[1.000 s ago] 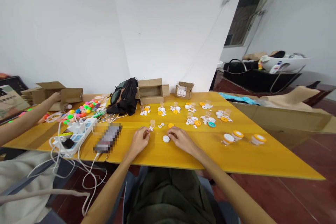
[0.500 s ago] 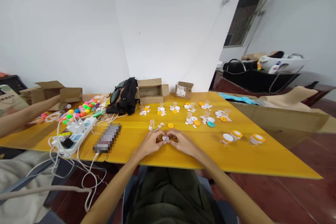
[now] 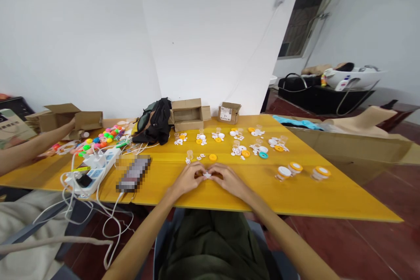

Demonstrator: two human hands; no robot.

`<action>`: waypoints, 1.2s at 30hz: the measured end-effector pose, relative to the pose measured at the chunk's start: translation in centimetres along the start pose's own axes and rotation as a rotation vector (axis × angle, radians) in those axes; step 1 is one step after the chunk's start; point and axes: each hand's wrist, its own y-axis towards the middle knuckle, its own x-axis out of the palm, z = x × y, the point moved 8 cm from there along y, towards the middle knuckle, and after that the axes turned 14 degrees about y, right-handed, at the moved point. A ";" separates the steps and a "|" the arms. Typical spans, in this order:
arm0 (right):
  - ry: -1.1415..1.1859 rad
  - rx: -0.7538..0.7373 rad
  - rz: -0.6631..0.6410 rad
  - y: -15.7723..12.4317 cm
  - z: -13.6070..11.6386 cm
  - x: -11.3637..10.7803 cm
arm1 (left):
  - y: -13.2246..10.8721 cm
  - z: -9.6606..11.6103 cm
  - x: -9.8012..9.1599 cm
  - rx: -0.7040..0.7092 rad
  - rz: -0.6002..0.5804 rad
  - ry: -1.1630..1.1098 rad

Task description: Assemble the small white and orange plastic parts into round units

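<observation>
Between my two hands, just above the yellow table, is a small white plastic piece (image 3: 207, 175) with pointed edges. My left hand (image 3: 190, 178) pinches its left side with thumb and fingertips. On its right side, my right hand (image 3: 226, 178) grips it the same way. The fingers partly cover the piece, so its full shape is hidden. Just beyond my hands lie an orange lid (image 3: 213, 157), a small clear cup (image 3: 190, 154) and a few white perforated pieces (image 3: 201, 157).
Groups of white pieces, cups and lids spread behind, with a teal ring (image 3: 263, 155). Lidded jars (image 3: 320, 173) stand right. Left are a phone (image 3: 134, 174), a power strip (image 3: 95, 170) and cables. Behind are a backpack (image 3: 154, 121) and cardboard box (image 3: 187, 116). Another person's arm (image 3: 36, 146) reaches in.
The white piece has turned slightly between my fingers and now shows a more pointed outline. Both hands stay in nearly the same place.
</observation>
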 end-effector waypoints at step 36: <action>-0.163 -0.059 0.077 -0.6 0.0 -0.3 | 0.7 -1.8 -0.8 0.034 -0.077 0.708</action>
